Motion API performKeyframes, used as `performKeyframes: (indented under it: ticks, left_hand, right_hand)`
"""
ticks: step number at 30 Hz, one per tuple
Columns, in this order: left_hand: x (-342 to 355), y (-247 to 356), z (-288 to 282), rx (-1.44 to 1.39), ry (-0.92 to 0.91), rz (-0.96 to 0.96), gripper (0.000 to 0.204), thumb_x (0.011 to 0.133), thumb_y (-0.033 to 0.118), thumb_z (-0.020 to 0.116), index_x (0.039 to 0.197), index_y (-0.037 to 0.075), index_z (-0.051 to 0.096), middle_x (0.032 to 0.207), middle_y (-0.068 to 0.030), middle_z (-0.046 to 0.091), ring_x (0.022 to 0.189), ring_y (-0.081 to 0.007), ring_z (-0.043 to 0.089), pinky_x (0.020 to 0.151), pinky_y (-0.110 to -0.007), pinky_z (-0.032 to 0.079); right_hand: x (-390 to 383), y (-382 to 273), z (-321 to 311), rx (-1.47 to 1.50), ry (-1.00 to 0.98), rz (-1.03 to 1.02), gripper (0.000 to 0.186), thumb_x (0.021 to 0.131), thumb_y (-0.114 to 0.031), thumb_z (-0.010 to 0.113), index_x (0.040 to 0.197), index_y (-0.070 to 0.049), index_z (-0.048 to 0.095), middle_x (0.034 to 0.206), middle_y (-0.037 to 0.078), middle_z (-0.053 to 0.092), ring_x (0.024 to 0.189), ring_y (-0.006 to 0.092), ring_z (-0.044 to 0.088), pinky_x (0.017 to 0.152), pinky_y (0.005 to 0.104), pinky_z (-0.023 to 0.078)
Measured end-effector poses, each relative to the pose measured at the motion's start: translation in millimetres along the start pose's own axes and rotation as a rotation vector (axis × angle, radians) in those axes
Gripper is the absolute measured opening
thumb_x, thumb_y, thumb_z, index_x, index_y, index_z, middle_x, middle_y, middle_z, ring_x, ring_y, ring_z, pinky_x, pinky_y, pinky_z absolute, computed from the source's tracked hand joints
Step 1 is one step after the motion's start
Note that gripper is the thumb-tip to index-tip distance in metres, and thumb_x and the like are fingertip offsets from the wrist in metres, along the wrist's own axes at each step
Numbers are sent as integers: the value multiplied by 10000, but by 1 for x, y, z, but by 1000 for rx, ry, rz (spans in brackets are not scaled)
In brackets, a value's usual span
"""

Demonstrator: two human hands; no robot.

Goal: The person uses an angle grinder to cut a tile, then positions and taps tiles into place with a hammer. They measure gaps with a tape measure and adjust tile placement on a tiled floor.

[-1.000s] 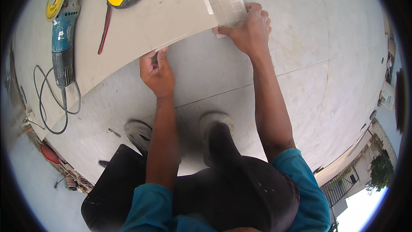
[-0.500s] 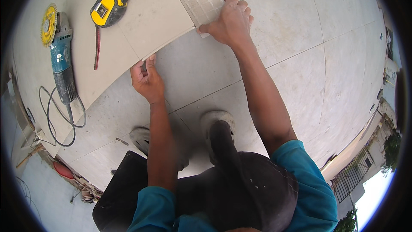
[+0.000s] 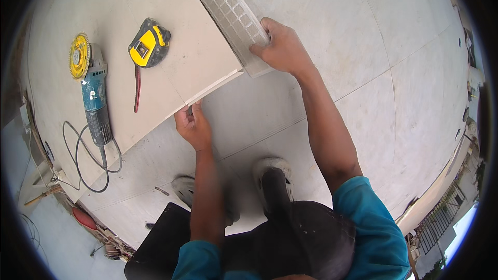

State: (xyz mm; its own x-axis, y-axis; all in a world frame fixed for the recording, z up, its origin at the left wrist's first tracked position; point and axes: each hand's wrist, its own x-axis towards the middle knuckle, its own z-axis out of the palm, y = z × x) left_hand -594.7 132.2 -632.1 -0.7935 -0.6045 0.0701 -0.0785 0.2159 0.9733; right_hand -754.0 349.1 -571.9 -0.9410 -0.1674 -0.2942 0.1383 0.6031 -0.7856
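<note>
My right hand (image 3: 284, 48) is closed round the near end of a tile strip (image 3: 226, 8), thumb on one side and fingers over the far edge. A raised grid pattern covers the strip's upper face, and it lies along the right edge of a large beige tile (image 3: 171, 41). At the tile's near edge my left hand (image 3: 194, 128) is curled, its fingertips touching the edge close to a thin line across the tile. Something small and dark shows between those fingers, too hidden to name.
On the tile lie a yellow and black tape measure (image 3: 149, 43) and a teal angle grinder (image 3: 94, 93) with a yellow disc and a looped cord (image 3: 78, 161). Grey floor tiles (image 3: 353, 93) spread to the right. My shoes (image 3: 273, 168) stand just below the tile's near edge.
The view has shifted, so everything sits lower in it. My right hand has tightened on the strip, which now shows its side edge. My left hand stays at the tile's edge.
</note>
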Motion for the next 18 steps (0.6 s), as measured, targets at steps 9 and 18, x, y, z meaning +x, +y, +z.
performKeyframes:
  ticks: [9,18]
  left_hand:
    - [-1,12,-3,119,-48,-103,115,960,-9,577,1060,-59,602,1122,-139,625,1040,-206,636,929,-369,569]
    - [0,9,-4,84,-54,-65,131,962,-5,583,1085,-46,601,1098,-117,635,1023,-168,633,904,-315,549]
  right_hand:
    - [7,-28,15,164,-12,-99,525,787,-32,521,1310,-76,507,1076,262,655,1017,413,626,890,443,481]
    - [23,-37,36,182,139,-266,557,762,-5,506,1306,-117,560,1063,219,619,1051,390,569,886,475,479]
